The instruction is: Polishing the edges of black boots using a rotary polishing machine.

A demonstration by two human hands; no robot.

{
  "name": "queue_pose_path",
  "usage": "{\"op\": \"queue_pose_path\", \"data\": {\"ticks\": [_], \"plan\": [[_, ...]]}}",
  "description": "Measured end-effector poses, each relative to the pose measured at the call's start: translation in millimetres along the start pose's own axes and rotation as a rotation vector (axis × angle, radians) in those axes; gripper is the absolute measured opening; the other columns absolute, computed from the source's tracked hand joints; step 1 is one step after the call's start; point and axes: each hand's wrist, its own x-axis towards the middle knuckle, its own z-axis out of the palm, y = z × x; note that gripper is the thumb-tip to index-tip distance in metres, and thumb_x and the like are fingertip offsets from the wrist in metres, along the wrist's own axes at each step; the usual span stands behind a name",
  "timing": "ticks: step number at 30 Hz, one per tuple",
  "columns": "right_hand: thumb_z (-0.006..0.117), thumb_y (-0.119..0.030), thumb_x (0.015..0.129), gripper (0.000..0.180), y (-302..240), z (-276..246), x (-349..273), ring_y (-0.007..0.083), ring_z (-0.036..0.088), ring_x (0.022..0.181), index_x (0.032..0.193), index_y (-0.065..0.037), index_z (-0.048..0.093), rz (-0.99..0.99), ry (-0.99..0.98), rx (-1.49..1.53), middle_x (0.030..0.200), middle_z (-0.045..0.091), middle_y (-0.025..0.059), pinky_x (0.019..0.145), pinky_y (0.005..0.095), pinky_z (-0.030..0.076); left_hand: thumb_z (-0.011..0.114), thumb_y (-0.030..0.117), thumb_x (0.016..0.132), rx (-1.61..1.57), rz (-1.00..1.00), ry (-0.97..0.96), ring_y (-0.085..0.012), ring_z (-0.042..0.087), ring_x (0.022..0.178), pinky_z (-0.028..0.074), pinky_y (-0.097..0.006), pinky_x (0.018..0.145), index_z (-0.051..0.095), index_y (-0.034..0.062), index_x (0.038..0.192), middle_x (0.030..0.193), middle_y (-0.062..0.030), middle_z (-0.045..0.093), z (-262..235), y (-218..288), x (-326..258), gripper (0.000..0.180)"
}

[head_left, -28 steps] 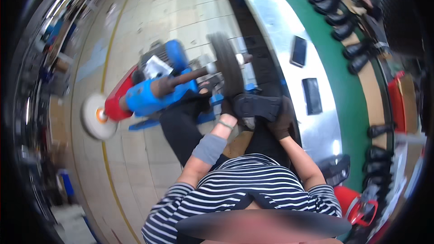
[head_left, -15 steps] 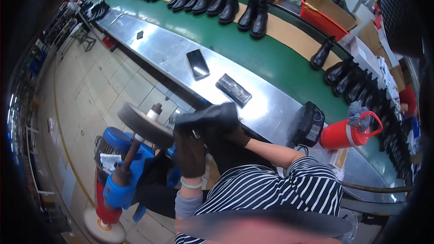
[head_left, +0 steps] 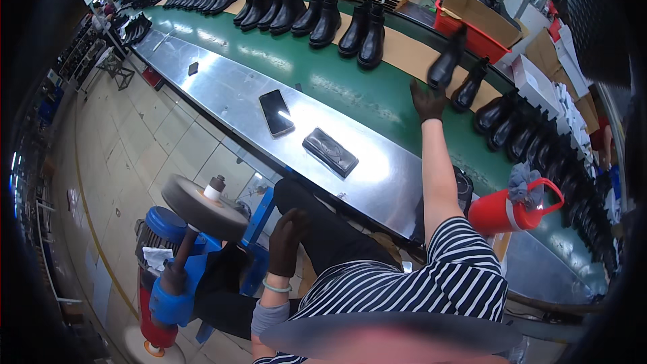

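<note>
Grasp cannot be told at the gloved right hand (head_left: 429, 103), which meets the toe of a black boot (head_left: 445, 66) near the brown strip (head_left: 404, 56), fingers partly hidden (the boot's shaft is blurred). The green table (head_left: 364, 103), bordered by a steel ledge (head_left: 374, 162), leaves room between this boot and the boot pair (head_left: 369, 37) leftward. A blue-and-red machine (head_left: 174, 302), cut off below, stands beside the left hand (head_left: 287, 243), apparently empty, finger pose unclear. A red jug (head_left: 495, 212) flanks the right forearm (head_left: 438, 178).

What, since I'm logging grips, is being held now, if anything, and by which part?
The right hand is at the toe of a boot; whether it grips there cannot be told. The left hand shows nothing held.
</note>
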Motion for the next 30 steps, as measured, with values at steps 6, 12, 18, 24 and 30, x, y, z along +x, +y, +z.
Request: {"op": "queue_pose_path", "data": {"ticks": [6, 12, 18, 24, 30], "plan": [[0.059, -0.041, 0.086, 0.073, 46, 57, -73, 0.0336, 0.045, 0.122, 0.143, -0.011, 0.025, 0.148, -0.496, -0.358, 0.141, 0.037, 0.0166, 0.099, 0.0439, 0.038, 0.041, 0.016, 0.097, 0.129, -0.101, 0.05, -0.021, 0.06, 0.107, 0.051, -0.028, 0.085, 0.044, -0.0019, 0.128, 0.12, -0.0133, 0.058, -43, -50, 10, 0.035], [0.069, -0.06, 0.059, 0.103, -19, 239, -176, 0.0425, 0.029, 0.129, 0.143, -0.013, 0.029, 0.142, -0.59, -1.662, 0.138, 0.032, 0.0269, 0.099, 0.0588, 0.027, 0.041, 0.012, 0.096, 0.03, -0.139, 0.116, -0.018, 0.063, 0.096, 0.053, -0.025, 0.077, 0.044, -0.0014, 0.128, 0.113, -0.0124, 0.06, -68, -47, 7, 0.034], [0.069, -0.047, 0.064, 0.08, 25, 214, -118, 0.0353, 0.055, 0.108, 0.127, -0.006, 0.045, 0.231, -0.319, -1.467, 0.116, 0.056, 0.0209, 0.09, 0.0457, 0.043, 0.055, 0.036, 0.09, -0.074, -0.196, 0.28, -0.0228, 0.059, 0.103, 0.045, -0.034, 0.084, 0.05, 0.0066, 0.126, 0.114, -0.0103, 0.06, -89, -62, -1, 0.047], [0.074, -0.041, 0.052, 0.101, 35, 174, -50, 0.0343, 0.063, 0.099, 0.134, 0.002, 0.035, 0.421, -0.144, -1.258, 0.112, 0.061, 0.0238, 0.085, 0.0401, 0.051, 0.056, 0.036, 0.088, 0.146, 0.043, 0.147, -0.0217, 0.06, 0.1, 0.048, -0.031, 0.076, 0.05, 0.0062, 0.126, 0.112, -0.0096, 0.06, -110, -97, 11, 0.048], [0.079, -0.023, 0.055, 0.066, 32, 213, -91, 0.0264, 0.063, 0.08, 0.109, 0.002, 0.052, 0.454, 0.053, -0.356, 0.097, 0.063, 0.0149, 0.072, 0.0405, 0.054, 0.046, 0.029, 0.095, -0.2, -0.095, 0.087, -0.0176, 0.057, 0.109, 0.047, -0.029, 0.081, 0.044, 0.0073, 0.131, 0.117, -0.0079, 0.058, -93, -67, -6, 0.042]]}}
